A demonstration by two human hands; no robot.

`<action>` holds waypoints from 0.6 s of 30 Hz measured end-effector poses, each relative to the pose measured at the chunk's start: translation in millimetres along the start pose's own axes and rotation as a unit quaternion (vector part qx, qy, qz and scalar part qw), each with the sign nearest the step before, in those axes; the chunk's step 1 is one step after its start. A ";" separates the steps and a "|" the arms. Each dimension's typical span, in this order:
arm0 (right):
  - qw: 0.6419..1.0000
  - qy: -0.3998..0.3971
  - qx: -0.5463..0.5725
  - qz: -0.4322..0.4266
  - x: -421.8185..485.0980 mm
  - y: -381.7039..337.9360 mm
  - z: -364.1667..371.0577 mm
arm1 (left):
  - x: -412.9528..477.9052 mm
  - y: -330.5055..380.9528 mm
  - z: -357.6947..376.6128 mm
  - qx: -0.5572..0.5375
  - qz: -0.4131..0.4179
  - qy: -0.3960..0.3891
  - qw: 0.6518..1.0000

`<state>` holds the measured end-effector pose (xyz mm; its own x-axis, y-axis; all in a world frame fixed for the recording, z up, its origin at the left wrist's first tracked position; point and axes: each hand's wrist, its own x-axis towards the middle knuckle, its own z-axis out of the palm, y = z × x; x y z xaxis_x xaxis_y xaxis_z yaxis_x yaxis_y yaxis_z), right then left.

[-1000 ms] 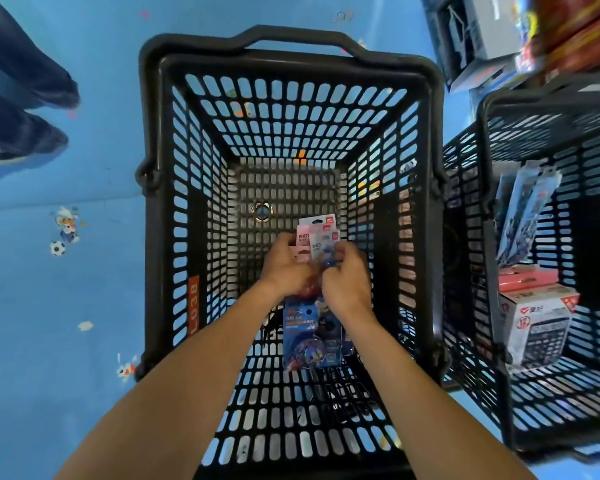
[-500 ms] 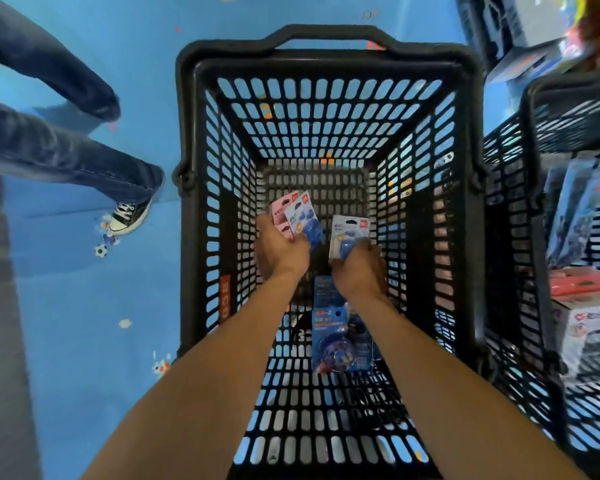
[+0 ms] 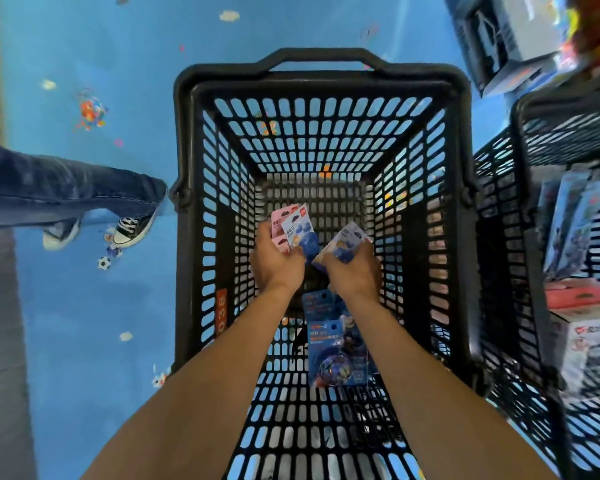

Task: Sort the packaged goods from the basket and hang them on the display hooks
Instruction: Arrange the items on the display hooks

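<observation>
1. Down on the blue floor [image 3: 84, 306] stands the black basket [image 3: 326, 79]. Its slotted walls close in on both sides of the arms, and a second basket [image 3: 534, 109] sits just beside it on the right.
2. Both forearms reach in side by side from the near edge, with the hands a little apart.
3. One blue carded pack [image 3: 336, 344] lies on the basket floor between the forearms.
4. Left hand [image 3: 276, 268]: fingers curled round a fan of pink and blue packets [image 3: 293, 230].
5. Right hand [image 3: 355, 275]: fingers curled round a single blue packet [image 3: 347, 242], which tilts leftward.
</observation>
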<state>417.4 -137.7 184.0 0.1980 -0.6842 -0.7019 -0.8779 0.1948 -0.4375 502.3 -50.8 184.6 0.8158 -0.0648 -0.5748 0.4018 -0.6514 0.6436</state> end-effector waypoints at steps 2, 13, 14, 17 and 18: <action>0.994 -0.021 0.108 0.006 -6.3 -8.4 -7.3 | -4.2 5.1 -4.8 0.006 0.001 -0.012 1.000; 0.973 -0.136 0.180 -0.042 -77.8 -17.4 -59.6 | -61.7 33.2 -53.8 -0.043 -0.001 -0.164 0.986; 0.971 -0.133 0.189 -0.053 -88.5 -13.9 -65.4 | -72.6 35.5 -60.1 -0.050 0.002 -0.175 0.983; 0.967 -0.130 0.205 -0.076 -121.8 -0.1 -81.4 | -111.7 44.4 -77.7 -0.077 0.013 -0.220 0.972; 0.967 -0.126 0.207 -0.083 -133.5 5.7 -88.0 | -123.4 44.8 -81.5 -0.087 0.005 -0.241 0.967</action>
<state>347.5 -107.1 324.7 0.4664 -0.5468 -0.6954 -0.5864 0.3974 -0.7058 453.6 -10.3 325.5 0.5484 -0.4421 -0.7098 0.4935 -0.5141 0.7015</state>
